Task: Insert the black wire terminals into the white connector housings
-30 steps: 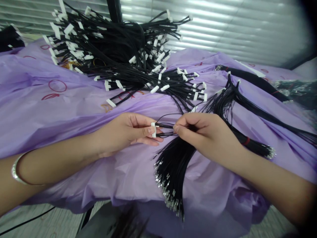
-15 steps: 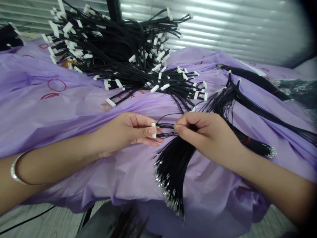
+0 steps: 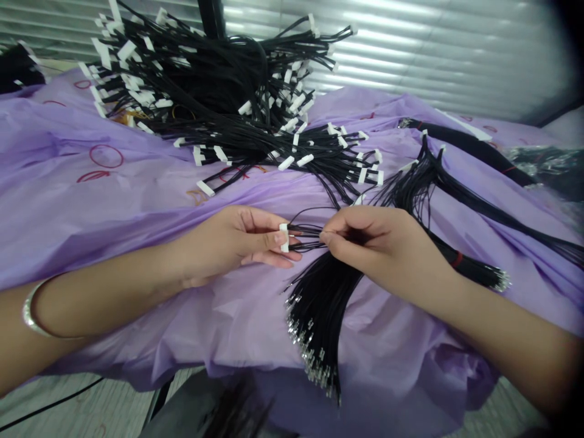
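Observation:
Between thumb and fingers, my left hand [image 3: 249,237] holds a small white connector housing [image 3: 284,238], with several thin black wires [image 3: 306,247] running from it toward the right. My right hand [image 3: 378,243] is closed, thumb against forefinger, pinching wire just right of the housing. A wire with a metal tip points at the housing's middle. Below the right hand fans out a bundle of loose black wires [image 3: 326,310] with crimped metal terminals at their lower ends; its upper part is hidden behind that hand.
A large heap of black cables [image 3: 219,79] with white connectors lies at the back. To the right are a tied wire bundle [image 3: 483,271] and a longer black bundle [image 3: 474,149]. Rubber bands [image 3: 106,156] lie on the purple cloth [image 3: 150,188].
The wire tip in my right hand now sits closer to the middle of the connector housing. Otherwise both hands stay almost in place; the whole view shifts slightly.

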Demonstrator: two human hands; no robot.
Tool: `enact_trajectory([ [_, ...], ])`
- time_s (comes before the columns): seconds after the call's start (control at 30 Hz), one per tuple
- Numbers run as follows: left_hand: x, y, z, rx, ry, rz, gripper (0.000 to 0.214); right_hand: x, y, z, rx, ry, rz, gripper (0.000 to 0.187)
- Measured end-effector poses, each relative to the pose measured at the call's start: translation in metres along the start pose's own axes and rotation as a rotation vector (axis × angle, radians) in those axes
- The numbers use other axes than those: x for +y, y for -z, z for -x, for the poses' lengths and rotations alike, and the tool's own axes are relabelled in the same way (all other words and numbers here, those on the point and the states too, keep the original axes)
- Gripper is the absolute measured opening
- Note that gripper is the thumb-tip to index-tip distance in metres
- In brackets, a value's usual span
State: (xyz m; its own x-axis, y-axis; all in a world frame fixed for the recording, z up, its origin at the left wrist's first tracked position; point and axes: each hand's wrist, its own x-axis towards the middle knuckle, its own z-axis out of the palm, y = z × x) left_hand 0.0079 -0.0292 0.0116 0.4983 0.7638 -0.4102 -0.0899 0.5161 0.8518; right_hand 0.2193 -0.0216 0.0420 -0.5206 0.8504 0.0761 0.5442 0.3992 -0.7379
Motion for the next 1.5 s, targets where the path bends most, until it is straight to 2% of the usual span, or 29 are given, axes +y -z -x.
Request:
enact_trajectory([
  [0.27, -0.002, 0.002, -0.001, -0.031, -0.021, -0.052, 0.011, 0.0, -0.006, 0.001, 0.041, 0.073, 0.057, 0.011],
  [0.63, -0.001, 0.0, 0.0, -0.013, -0.019, -0.102, 0.011, -0.001, -0.012, 0.001, 0.13, 0.076, 0.077, 0.013],
  [1.03, -0.003, 0.001, -0.001, -0.017, -0.044, -0.154, 0.011, 0.0, -0.012, 0.0, 0.089, 0.083, 0.126, 0.015],
  [1.5, -0.004, 0.0, -0.001, -0.002, -0.07, -0.18, 0.01, -0.004, -0.011, 0.0, 0.023, -0.003, 0.065, 0.018],
])
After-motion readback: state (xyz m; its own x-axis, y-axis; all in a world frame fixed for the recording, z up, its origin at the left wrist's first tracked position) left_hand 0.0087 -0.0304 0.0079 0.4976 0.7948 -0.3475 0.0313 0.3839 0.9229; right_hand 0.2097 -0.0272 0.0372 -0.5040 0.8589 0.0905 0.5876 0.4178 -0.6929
